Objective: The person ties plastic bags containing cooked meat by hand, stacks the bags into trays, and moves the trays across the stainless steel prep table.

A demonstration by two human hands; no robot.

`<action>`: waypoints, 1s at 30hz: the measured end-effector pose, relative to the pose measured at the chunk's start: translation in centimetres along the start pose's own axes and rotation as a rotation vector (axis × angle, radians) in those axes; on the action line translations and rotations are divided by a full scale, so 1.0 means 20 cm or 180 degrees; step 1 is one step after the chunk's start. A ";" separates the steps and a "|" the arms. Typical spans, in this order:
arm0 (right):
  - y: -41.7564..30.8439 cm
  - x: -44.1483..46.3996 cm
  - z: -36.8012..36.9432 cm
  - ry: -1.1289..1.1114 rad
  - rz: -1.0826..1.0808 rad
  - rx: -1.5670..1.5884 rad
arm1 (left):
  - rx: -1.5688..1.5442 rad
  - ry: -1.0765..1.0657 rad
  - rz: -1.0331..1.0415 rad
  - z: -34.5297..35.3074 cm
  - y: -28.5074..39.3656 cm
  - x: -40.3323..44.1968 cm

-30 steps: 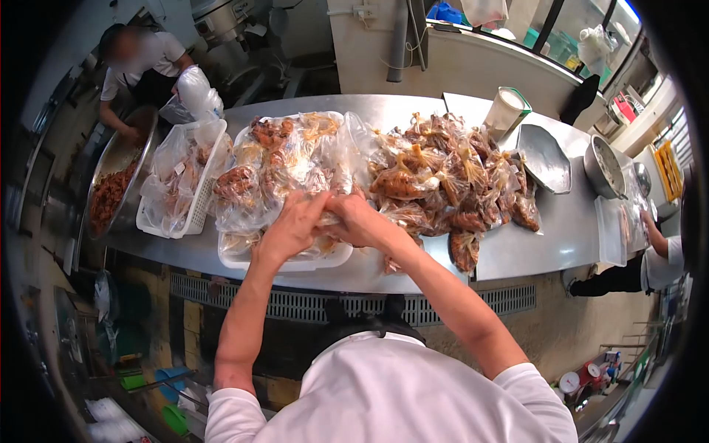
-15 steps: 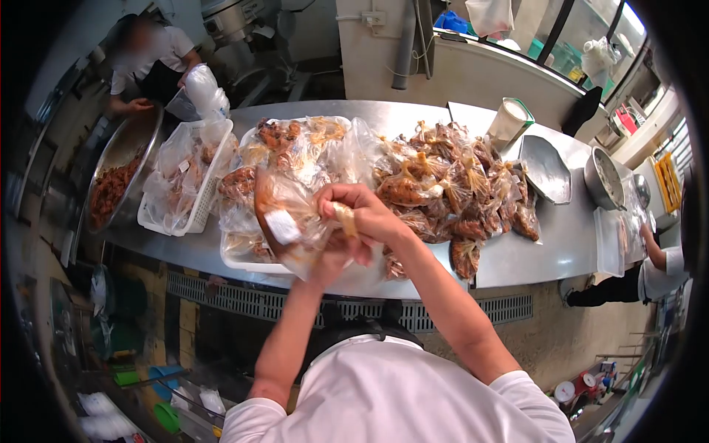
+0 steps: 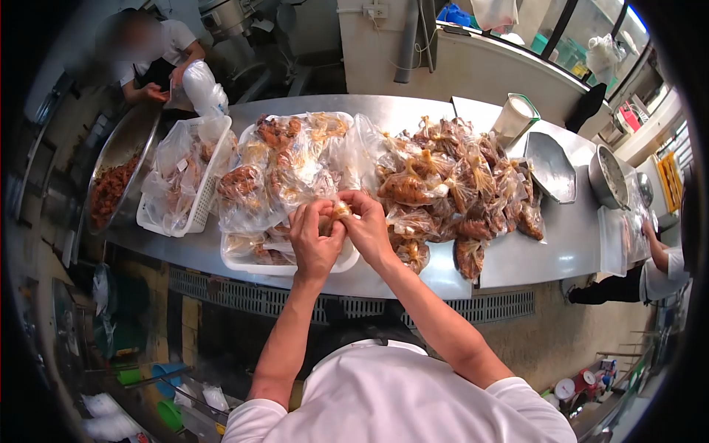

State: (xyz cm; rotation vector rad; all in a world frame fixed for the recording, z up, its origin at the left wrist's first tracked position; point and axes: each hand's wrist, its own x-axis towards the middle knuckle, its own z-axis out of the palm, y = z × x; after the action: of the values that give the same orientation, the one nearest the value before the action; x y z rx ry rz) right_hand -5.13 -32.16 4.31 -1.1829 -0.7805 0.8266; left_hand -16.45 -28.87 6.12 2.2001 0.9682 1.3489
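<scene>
Both my hands meet over the near right part of a white tray (image 3: 258, 267) heaped with clear bags of brown food (image 3: 240, 184). My left hand (image 3: 316, 238) has its fingers curled and pinched at the gathered neck of a plastic bag. Beside it, my right hand (image 3: 363, 224) pinches the same twisted bag neck (image 3: 342, 210). The body of this bag is largely hidden behind my hands. To the right lies a big pile of knotted bags of brown food (image 3: 450, 184) on the metal table (image 3: 436, 275).
At the left are a white basket of bags (image 3: 201, 203) and a large metal bowl of brown food (image 3: 114, 188). A co-worker (image 3: 166, 55) stands behind them. On the right are a clear container (image 3: 515, 118), metal tray (image 3: 552, 168), pot (image 3: 609, 179) and another person's arm (image 3: 656, 247).
A labelled bag was turned up in my hands half a second ago; now its neck is pinched between them, low over the tray. The co-worker's hand has moved off the bowl's food.
</scene>
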 end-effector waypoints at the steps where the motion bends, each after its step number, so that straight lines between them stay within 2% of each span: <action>1: 0.00 -0.01 -0.01 0.0011 0.0005 -0.0007 | 0.0100 0.0149 0.0108 0.00 0.00 0.00; 3: -0.02 -0.02 -0.05 -0.0195 -0.0076 -0.0505 | 0.0045 0.0171 0.0064 0.00 -0.01 0.02; 5: -0.05 -0.04 -0.09 -0.0329 0.0192 -0.0497 | -0.0020 0.0160 0.0009 -0.01 -0.04 0.02; 7: -0.11 -0.04 -0.13 -0.0996 0.0023 0.0209 | -0.1773 -0.0224 -0.0986 -0.02 -0.09 0.04; 8: -0.15 -0.03 -0.17 -0.1279 0.0606 0.0652 | -0.2147 -0.0634 -0.1302 -0.03 -0.12 0.05; 9: -0.15 -0.03 -0.21 -0.1245 0.0605 0.0650 | -0.2163 -0.0665 -0.1302 -0.03 -0.07 0.06; 11: -0.12 -0.02 -0.27 -0.1268 -0.0007 0.0113 | -0.0554 -0.0857 -0.0170 -0.05 0.03 0.10; 12: -0.11 -0.02 -0.27 -0.1028 -0.0390 -0.0273 | -0.0293 -0.0916 0.0065 -0.04 0.05 0.11; 13: -0.11 -0.05 -0.28 -0.1011 -0.0405 -0.0281 | -0.0306 -0.0920 0.0086 -0.05 0.09 0.11; 15: -0.12 -0.13 -0.30 -0.0191 -0.0602 -0.1300 | -0.0804 -0.1503 -0.0412 -0.08 0.19 0.10; 16: -0.12 -0.14 -0.28 0.0094 -0.1055 -0.1335 | -0.0926 -0.1462 -0.0384 -0.07 0.21 0.11; 17: -0.12 -0.17 -0.28 0.0100 -0.1041 -0.1328 | -0.0922 -0.1475 -0.0392 -0.04 0.20 0.10; 19: -0.17 -0.21 -0.26 0.0437 -0.1559 -0.1510 | -0.0873 -0.1411 -0.0718 0.04 0.19 0.08; 20: -0.16 -0.21 -0.27 0.0435 -0.1558 -0.1509 | -0.0682 -0.1143 -0.0045 0.07 0.25 0.06; 21: -0.14 -0.19 -0.31 0.0504 -0.1564 -0.1732 | -0.0765 -0.1160 0.0140 0.10 0.28 0.03; 24: -0.15 -0.07 -0.47 0.0549 -0.1667 -0.1820 | -0.1237 -0.1204 0.0190 0.09 0.33 0.00; 25: -0.20 0.00 -0.53 0.0741 -0.2072 -0.2155 | -0.1564 -0.1169 -0.0169 0.08 0.30 0.02; 26: -0.31 0.06 -0.58 0.0946 -0.2138 -0.2210 | -0.1888 -0.1128 -0.0532 0.07 0.27 0.03; 28: -0.54 0.15 -0.72 0.1409 -0.2030 -0.2794 | -0.1818 -0.0939 -0.0520 0.00 0.20 0.06; 29: -0.56 0.24 -0.85 0.1603 -0.1843 -0.2806 | -0.1749 -0.0744 -0.0504 -0.04 0.15 0.08; 30: -0.52 0.32 -1.01 0.1710 -0.2017 -0.2615 | -0.1719 -0.0589 -0.0665 -0.09 0.10 0.09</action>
State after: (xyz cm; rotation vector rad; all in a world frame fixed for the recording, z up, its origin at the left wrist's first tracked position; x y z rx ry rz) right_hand 16.84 -37.69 10.96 -1.6332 -0.9838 -0.3893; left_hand -16.75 -29.04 9.35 1.7262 0.6474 1.1237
